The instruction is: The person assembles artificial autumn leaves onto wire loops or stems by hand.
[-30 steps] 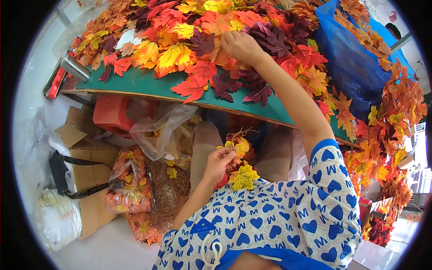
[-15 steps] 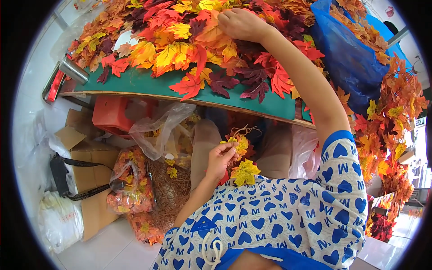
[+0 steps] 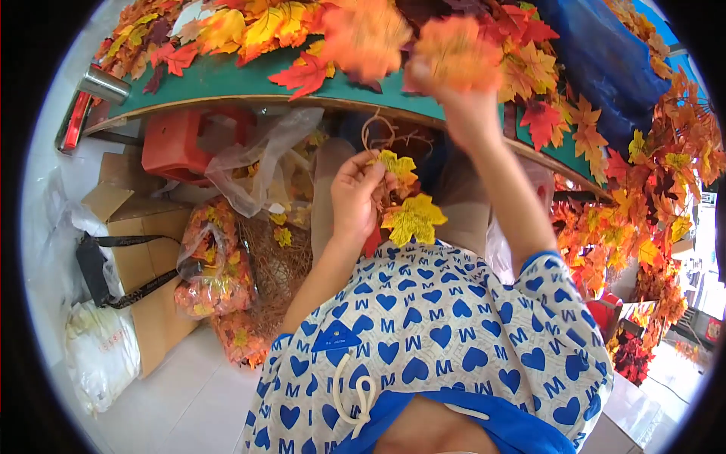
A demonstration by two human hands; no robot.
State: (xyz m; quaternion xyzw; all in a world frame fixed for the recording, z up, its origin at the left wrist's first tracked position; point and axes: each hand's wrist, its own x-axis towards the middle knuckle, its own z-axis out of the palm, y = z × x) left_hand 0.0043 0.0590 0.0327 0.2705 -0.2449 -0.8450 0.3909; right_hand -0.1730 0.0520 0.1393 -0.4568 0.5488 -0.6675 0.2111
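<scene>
Head view, right hand: The right hand (image 3: 460,108) has withdrawn from the multicoloured heap of artificial maple leaves (image 3: 283,26) and now stands above the front edge of the green-topped, wood-edged surface (image 3: 227,77). It is closed, apparently gripping a broad orange fabric-like maple leaf (image 3: 460,54) (motion blur hides the exact finger contact). Whether this is a single leaf or a small stack cannot be told.

Head view, adjacent item: A second blurred orange maple leaf (image 3: 364,39) lies to the left of the right hand, over the heap's front margin. Whether it is held, dragged or loose cannot be determined.

Head view, left hand: The left hand (image 3: 355,198) remains below the surface edge, in front of the torso. Its thumb and fingers are pinched on a thin brown twig-like stem (image 3: 376,132), which curls upward in a loop. Two yellow lobed artificial leaves, an upper yellow leaf (image 3: 399,168) and a lower yellow leaf (image 3: 414,219), hang just beside the fingers. This grip matches the preceding pictures.

Effect of the change: The orange leaf is now clear of the heap's centre and nearer to the stem. In judgement, picking is complete for this piece; leaf and stem remain apart, with no joining visible.
</scene>
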